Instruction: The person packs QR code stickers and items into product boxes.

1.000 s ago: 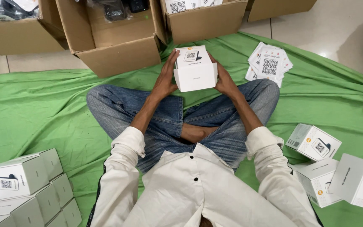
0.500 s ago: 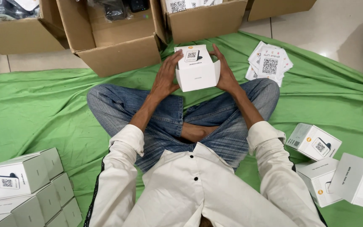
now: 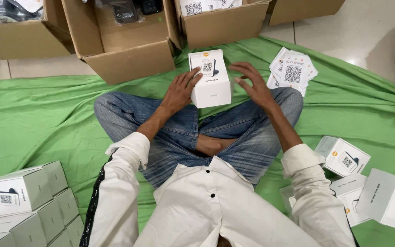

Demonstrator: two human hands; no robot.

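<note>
1. A white box stands above the crossed legs of the seated person, its top face showing a printed picture and a square code.
2. The left hand lies against the left side of the box, fingers stretched flat along that wall; its grip is pressed onto the box from one side and not closed round it.
3. The right hand is just right of the box, its grip spread, fingers apart and slightly curled. Whether any fingertip touches the box I cannot tell.
4. Under the box and the legs lies a green cloth, spread over a pale tiled floor.
5. Beyond the box stand open cardboard cartons; the one straight behind it holds printed cards.
6. Right of the box, on the cloth, lies a fan of white cards with square codes.
7. Well to the lower right of the box lie several more white boxes, some tilted on their sides.
8. Well to the lower left of the box stands a neat stack of boxes.
</note>
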